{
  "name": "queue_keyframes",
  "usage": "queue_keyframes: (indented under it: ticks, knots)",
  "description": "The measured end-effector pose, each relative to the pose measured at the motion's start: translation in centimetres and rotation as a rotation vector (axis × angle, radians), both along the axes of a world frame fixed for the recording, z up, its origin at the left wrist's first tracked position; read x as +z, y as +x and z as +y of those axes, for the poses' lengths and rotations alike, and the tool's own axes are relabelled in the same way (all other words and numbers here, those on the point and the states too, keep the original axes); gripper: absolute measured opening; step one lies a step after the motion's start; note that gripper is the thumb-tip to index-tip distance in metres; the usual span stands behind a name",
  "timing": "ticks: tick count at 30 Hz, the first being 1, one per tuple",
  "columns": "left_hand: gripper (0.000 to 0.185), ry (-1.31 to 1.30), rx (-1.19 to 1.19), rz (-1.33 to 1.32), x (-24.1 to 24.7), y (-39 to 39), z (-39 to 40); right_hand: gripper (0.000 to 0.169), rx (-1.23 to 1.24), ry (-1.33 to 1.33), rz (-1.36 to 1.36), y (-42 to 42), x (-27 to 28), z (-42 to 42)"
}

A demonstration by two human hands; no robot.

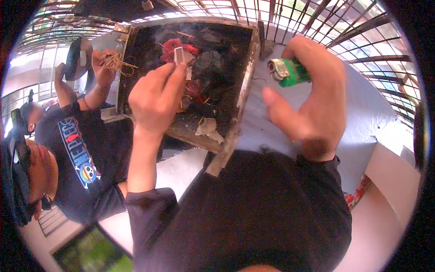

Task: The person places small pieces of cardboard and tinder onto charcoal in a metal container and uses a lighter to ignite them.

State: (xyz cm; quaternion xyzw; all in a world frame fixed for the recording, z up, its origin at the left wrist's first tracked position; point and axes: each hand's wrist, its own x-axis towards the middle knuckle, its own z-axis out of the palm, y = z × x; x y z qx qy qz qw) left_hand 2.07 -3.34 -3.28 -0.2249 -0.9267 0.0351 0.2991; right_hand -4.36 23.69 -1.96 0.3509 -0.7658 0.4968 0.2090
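Observation:
My left hand (154,100) pinches a small pale strip (179,55), perhaps cardboard or wood, upright between thumb and fingertips. It is over a shallow wood-framed box (247,80) with a blackened inside. Behind the strip, a bundle of red mesh or string (171,47) lies on dark pieces that look like charcoal (210,64). Right of the box, my right hand (317,98) holds a green lighter (295,72) in its curled fingers, metal end towards the box. The thumb stands apart from the lighter, and no flame shows there.
At the left, another person in a dark printed shirt (98,146) holds a tangle of dry fibres (117,64) by the box's edge and a dark pan-like object (78,57). Torn cardboard (209,129) lies in the box's near corner. A metal grille (340,30) runs behind the grey surface (255,115).

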Motion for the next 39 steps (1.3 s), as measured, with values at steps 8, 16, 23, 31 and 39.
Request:
queue_keyframes:
  ticks: [8,16,23,31,39]
  knots:
    - [0.015,1.006,0.327,-0.150,0.8,5.3,0.7,0.043,0.149,0.130,-0.098,0.0,-0.5,-1.0]
    - [0.018,1.544,0.198,-0.410,0.8,6.6,2.4,0.040,0.159,0.247,-0.018,0.7,-0.8,-3.0]
    - [0.017,1.556,0.166,-0.454,1.4,7.3,3.0,0.038,0.151,0.287,-0.023,1.1,-1.3,-3.7]
    - [0.016,1.530,0.166,-0.437,1.3,7.3,3.4,0.034,0.138,0.291,-0.023,1.3,-1.0,-3.2]
    - [0.016,1.522,0.160,-0.454,1.4,6.8,3.9,0.037,0.110,0.278,-0.036,1.5,-1.2,-3.0]
